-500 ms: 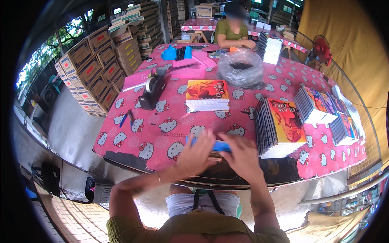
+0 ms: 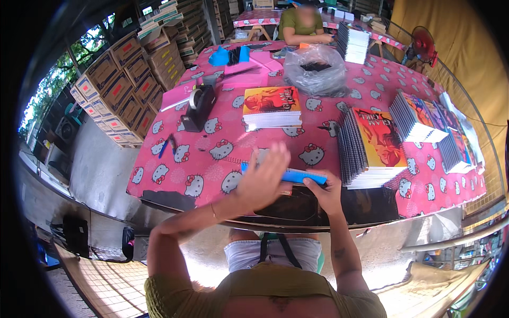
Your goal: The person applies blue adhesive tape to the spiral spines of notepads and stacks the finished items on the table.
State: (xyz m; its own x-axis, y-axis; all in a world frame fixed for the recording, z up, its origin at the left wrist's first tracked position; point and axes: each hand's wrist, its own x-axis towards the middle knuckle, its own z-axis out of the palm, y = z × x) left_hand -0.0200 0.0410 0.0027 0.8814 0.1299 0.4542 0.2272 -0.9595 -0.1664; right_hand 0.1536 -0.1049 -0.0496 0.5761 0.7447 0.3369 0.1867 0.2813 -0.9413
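A long, narrow blue piece lies near the table's front edge, its exact kind unclear. My right hand grips its right end, thumb on top and fingers behind. Across its left part lies my left hand, fingers stretched out and smeared by motion. A thin coil-like strand runs out to the left of the blue piece. Just below my left hand, a small orange-brown edge shows, mostly hidden.
Beyond my hands sits a stack of spiral notebooks, with a taller stack to the right. A black tape dispenser, pens, a clear plastic bag and pink sheets share the table. A person sits opposite.
My right hand has turned from lying over the blue piece to gripping its right end, uncovering more of it. My left hand has shifted slightly right. The view has tilted downward.
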